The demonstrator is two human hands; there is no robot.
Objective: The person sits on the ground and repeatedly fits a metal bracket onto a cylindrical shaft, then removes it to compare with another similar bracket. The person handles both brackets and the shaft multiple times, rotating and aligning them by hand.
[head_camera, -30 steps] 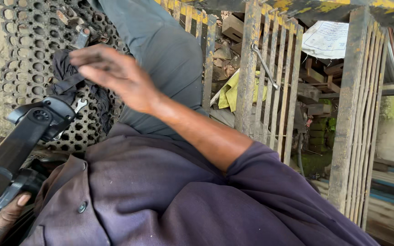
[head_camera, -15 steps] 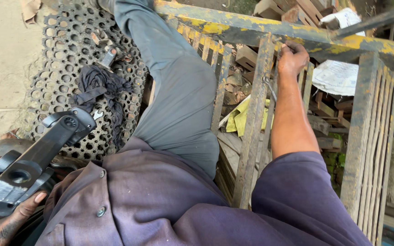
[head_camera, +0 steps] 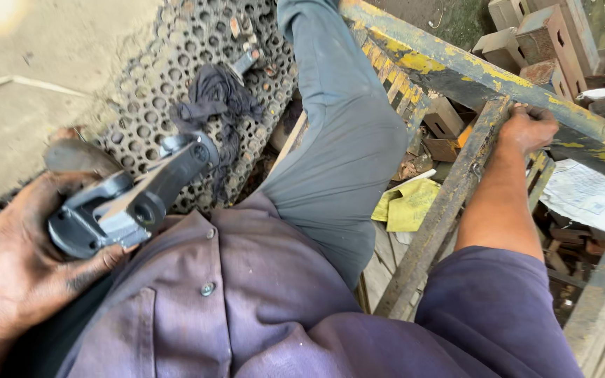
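Note:
My left hand [head_camera: 26,259], dark with grease, grips a heavy grey metal part [head_camera: 131,199] with round bores and a long arm, held against my purple shirt at the lower left. My right hand [head_camera: 526,127] reaches out to the upper right and closes on a rusty, yellow-painted bar of a steel frame [head_camera: 456,182]. My leg in grey trousers [head_camera: 344,140] stretches up the middle, between the two hands.
A perforated rubber mat [head_camera: 176,77] lies on the concrete floor with a black rag [head_camera: 215,98] and small bits on it. Inside the frame sit yellow paper [head_camera: 407,206], a printed white sheet [head_camera: 586,192], wood blocks [head_camera: 537,31] and metal scraps.
My right hand swung from in front of the mat over to the frame and now holds its bar. The left hand lifted the metal part higher into view.

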